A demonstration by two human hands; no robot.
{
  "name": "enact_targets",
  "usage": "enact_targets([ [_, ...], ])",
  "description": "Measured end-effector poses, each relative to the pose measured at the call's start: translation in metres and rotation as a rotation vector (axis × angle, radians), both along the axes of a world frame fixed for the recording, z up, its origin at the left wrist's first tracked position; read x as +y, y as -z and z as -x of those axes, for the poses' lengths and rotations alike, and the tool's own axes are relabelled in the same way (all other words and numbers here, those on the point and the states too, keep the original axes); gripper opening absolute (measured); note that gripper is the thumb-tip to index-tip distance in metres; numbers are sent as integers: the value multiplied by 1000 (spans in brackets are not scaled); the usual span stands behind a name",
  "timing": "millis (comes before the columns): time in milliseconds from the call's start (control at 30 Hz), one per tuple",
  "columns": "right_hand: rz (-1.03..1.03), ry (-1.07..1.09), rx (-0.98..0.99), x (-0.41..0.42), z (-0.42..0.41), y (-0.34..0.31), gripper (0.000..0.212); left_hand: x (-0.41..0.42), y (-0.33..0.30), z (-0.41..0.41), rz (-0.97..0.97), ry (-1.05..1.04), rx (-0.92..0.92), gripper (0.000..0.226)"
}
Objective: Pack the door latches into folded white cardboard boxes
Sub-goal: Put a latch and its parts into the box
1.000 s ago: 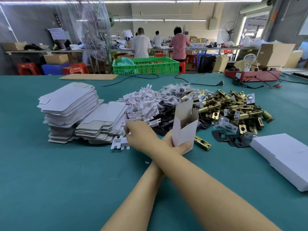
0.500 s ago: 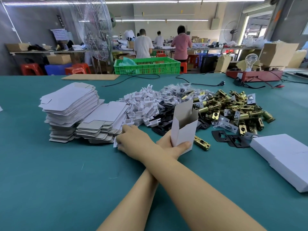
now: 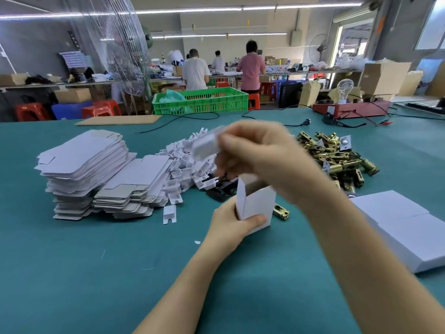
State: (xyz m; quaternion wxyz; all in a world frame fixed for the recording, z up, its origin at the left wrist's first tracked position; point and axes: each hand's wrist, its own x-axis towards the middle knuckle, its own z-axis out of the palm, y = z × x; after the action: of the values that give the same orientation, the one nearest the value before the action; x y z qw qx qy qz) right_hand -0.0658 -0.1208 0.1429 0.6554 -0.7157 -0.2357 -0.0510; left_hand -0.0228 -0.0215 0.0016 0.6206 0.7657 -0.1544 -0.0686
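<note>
Above the open box (image 3: pixel 255 203), the right hand (image 3: pixel 260 153) now pinches a blurred white insert (image 3: pixel 207 143) — lifted from beside the flat stack (image 3: pixel 84 165) a moment ago. The left hand (image 3: pixel 231 225) grips the box upright on the surface (image 3: pixel 96 273); brass latches (image 3: pixel 337 157) lie heaped beyond — insert likely goes in first.

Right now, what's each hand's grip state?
Left hand: holds the open white box upright.
Right hand: pinches a white insert piece, motion-blurred.
</note>
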Motion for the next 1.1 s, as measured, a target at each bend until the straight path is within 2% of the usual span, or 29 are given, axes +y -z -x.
enact_targets([
  [167, -216, 188, 121, -64, 9, -25, 19, -1, 0, -1, 4, 30, 4, 39],
  [367, -354, 477, 327, -98, -2, -14, 45, -1, -1, 0, -18, 30, 40, 45],
  [467, -379, 557, 324, -107, -7, -7, 29, -2, -1, 0, -14, 25, 42, 47],
  [633, -455, 530, 265, -113, -11, -3, 8, -2, 1, -2, -24, 20, 36, 45],
  [867, -379, 517, 224, -112, -15, 0, 8, -2, 1, -2, -19, 36, 34, 44],
  [967, -267, 555, 189, -112, -15, 1, 3, -1, 3, -4, -17, 36, 30, 44],
  [1100, -134, 615, 92, -112, -12, 2, 26, -1, 4, -5, -5, 53, 24, 43],
])
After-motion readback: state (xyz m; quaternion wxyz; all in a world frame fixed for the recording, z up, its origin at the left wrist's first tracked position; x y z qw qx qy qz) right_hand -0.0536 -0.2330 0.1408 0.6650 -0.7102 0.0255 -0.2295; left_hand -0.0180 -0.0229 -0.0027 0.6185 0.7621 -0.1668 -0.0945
